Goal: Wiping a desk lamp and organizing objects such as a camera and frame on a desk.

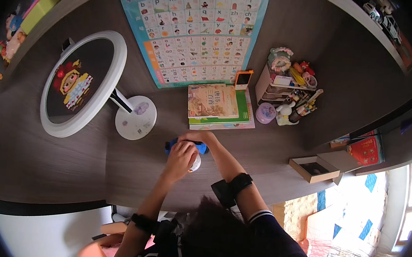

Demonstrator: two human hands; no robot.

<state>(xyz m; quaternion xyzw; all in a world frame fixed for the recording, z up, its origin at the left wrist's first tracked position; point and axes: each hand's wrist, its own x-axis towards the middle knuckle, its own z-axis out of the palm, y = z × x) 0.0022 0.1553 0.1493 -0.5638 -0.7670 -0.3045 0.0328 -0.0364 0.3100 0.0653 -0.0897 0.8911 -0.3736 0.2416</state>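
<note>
My left hand (pixel 181 157) curls over the top of a small white round container (pixel 196 164) with a touch of orange near its base. Just beyond it, my right hand (pixel 199 136) reaches in from the right and bends down onto a blue object (pixel 201 147). Both hands are close together and overlap in the view. The blue object shows on either side of the fingers, with dark parts at its ends; its middle is covered, so its kind is unclear. Dark bands with black boxes are strapped to both forearms.
Behind the hands lies a stack of books (pixel 214 101), with an orange-framed handheld device (pixel 243 80) at its corner. A round white mirror-like lamp (pixel 122 53) stands left on its base (pixel 136 118). To the right are a desk organizer (pixel 268 88), a purple jar (pixel 265 113) and an open cardboard box (pixel 312 171).
</note>
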